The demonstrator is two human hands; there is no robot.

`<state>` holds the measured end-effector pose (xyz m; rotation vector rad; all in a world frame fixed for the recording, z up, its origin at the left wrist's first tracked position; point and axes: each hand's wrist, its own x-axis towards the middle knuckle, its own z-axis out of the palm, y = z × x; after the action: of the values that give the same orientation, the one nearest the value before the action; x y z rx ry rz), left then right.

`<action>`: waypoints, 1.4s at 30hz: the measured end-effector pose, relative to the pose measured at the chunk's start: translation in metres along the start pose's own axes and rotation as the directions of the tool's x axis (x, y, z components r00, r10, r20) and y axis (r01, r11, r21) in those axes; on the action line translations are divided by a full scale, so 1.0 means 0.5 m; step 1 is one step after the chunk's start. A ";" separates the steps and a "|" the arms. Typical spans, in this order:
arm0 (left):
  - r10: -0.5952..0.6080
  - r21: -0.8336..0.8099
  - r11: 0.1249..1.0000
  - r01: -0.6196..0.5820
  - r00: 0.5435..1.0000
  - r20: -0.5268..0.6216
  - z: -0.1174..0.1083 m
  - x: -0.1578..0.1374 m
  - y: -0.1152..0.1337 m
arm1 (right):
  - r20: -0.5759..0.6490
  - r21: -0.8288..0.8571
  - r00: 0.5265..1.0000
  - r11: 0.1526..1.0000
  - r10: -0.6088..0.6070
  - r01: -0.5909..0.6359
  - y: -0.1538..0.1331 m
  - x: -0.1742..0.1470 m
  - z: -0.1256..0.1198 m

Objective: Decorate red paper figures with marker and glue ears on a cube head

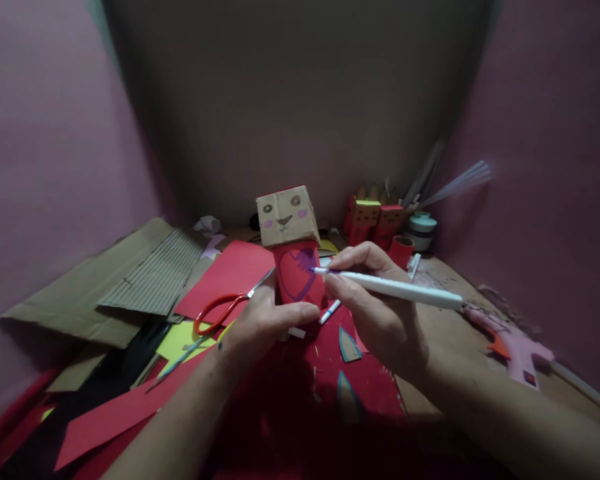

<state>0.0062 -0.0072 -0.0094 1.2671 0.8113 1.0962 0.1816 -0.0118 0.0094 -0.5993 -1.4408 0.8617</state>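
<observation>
My left hand is wrapped round the lower part of a cardboard figure, its thumb across the front. The figure has a boxy tan head with drawn eyes, nose and pink cheeks, and a red tube body. A purple heart outline is drawn on the body, partly filled in at the upper right. My right hand pinches a white marker, whose purple tip meets the body at the heart. Red-handled scissors lie just left of my left hand. Two blue-edged pointed cardboard pieces lie below the hands.
Cardboard sheets and red paper are piled at left. Behind at right stand several red figures, a lidded jar and clear sticks. A pink glue gun lies at right. Walls close in both sides.
</observation>
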 end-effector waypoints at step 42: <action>0.062 -0.103 0.992 -0.068 0.996 -0.062 0.056 0.021 -0.058 | 0.014 -0.195 0.999 0.980 0.030 -0.027 0.046 -0.037 -0.046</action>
<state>0.0410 -0.0050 -0.0321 1.1845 0.7507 1.2179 0.2022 -0.0100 -0.0216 -0.7631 -1.5463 0.7539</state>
